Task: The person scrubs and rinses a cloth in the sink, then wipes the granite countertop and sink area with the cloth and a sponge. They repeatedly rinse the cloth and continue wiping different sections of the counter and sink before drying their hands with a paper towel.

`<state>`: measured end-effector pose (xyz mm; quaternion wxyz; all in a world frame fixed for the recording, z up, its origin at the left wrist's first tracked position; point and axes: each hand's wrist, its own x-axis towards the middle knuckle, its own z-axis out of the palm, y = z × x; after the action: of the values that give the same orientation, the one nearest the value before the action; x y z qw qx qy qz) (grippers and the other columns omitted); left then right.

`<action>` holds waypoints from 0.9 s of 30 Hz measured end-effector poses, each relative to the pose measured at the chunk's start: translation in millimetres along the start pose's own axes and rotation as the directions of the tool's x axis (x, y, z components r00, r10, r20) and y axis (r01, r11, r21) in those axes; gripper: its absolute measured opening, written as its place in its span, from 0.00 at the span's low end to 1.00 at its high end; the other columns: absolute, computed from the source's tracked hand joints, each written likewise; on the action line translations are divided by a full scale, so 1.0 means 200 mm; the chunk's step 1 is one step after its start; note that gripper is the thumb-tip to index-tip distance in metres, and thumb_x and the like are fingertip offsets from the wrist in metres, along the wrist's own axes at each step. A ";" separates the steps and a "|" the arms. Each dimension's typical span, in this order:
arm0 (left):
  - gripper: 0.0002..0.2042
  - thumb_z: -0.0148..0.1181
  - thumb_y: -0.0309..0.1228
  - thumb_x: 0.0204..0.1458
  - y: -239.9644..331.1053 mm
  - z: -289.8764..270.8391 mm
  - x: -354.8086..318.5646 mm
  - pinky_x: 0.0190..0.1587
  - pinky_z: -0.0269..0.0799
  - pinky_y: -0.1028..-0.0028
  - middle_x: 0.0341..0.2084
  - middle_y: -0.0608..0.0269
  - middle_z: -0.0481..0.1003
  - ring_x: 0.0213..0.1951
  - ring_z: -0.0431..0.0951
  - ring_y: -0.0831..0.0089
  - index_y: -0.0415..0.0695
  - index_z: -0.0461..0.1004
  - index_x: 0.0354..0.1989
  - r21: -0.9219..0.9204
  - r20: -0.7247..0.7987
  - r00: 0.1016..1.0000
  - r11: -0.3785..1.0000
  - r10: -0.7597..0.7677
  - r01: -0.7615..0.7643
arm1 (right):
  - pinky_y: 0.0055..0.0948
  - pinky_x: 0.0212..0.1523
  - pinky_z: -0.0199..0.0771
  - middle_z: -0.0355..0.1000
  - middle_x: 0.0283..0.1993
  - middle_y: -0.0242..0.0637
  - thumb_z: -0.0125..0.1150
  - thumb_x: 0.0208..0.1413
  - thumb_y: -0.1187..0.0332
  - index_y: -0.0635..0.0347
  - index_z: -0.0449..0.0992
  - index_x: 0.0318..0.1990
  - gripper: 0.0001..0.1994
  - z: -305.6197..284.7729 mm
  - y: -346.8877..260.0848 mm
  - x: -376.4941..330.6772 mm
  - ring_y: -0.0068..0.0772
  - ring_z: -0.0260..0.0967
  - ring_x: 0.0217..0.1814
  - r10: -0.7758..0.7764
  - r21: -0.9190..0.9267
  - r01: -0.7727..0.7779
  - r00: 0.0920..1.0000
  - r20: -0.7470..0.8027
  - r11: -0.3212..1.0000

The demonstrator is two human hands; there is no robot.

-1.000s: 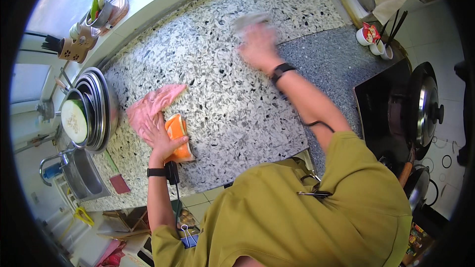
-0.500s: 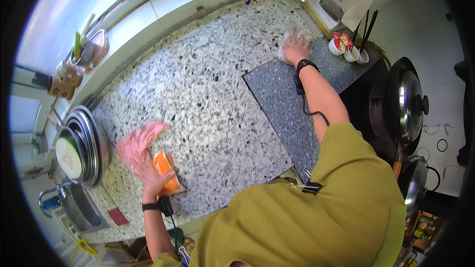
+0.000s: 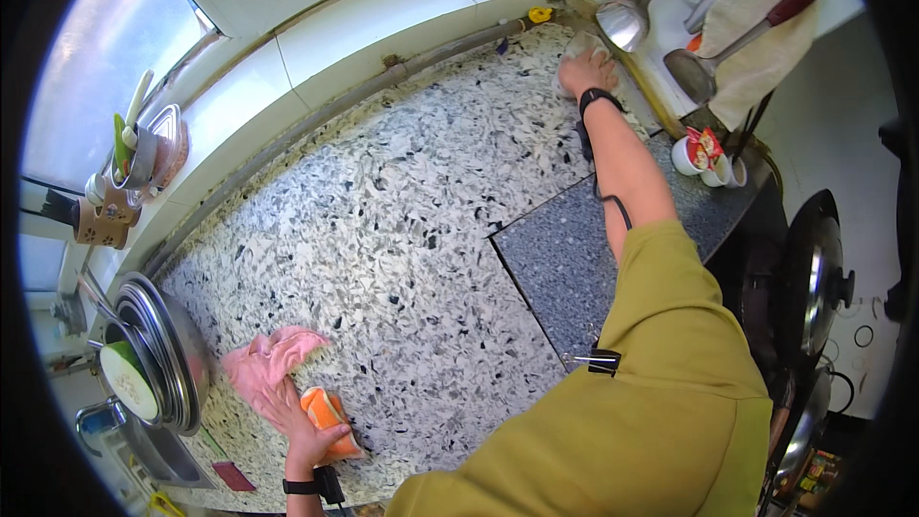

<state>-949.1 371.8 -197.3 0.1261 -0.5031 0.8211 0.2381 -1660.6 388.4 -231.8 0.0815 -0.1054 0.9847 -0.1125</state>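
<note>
At the far right corner of the speckled stone countertop (image 3: 383, 220), my right hand (image 3: 586, 73) presses a crumpled whitish cloth (image 3: 580, 41) against the surface. Its fingers curl over the cloth, which they partly hide. My left hand (image 3: 304, 436) lies at the near left, its fingers stretched over the edge of a crumpled pink cloth (image 3: 273, 356). Beside that hand is a folded orange cloth with pale edges (image 3: 327, 412), which the thumb touches.
Nested metal bowls (image 3: 182, 345) with a cut melon-like piece (image 3: 129, 383) stand left, beside a sink (image 3: 168, 455). A dark stone slab (image 3: 565, 249) lies right, with small white cups (image 3: 687, 155) and a lidded pan (image 3: 814, 268) beyond. A ladle (image 3: 624, 24) rests at the back right.
My right hand has slid the whitish cloth off the dark slab's far edge toward the back corner. My left hand stays by the pink and orange cloths. The whole view has shifted.
</note>
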 end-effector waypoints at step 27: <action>0.67 0.72 0.60 0.19 0.02 -0.02 0.02 0.58 0.21 0.34 0.66 0.35 0.27 0.65 0.21 0.34 0.48 0.36 0.69 -0.001 0.027 1.000 1.000 0.010 -0.010 | 0.50 0.69 0.25 0.33 0.73 0.46 0.39 0.56 0.56 0.63 0.46 0.67 0.33 0.24 -0.75 -0.55 0.47 0.24 0.75 -0.371 -0.154 0.406 0.904 0.212 0.901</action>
<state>-954.7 369.3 -194.4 0.1357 -0.4960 0.8217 0.2458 -1517.7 260.6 -227.0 0.1342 -0.3174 0.9386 -0.0198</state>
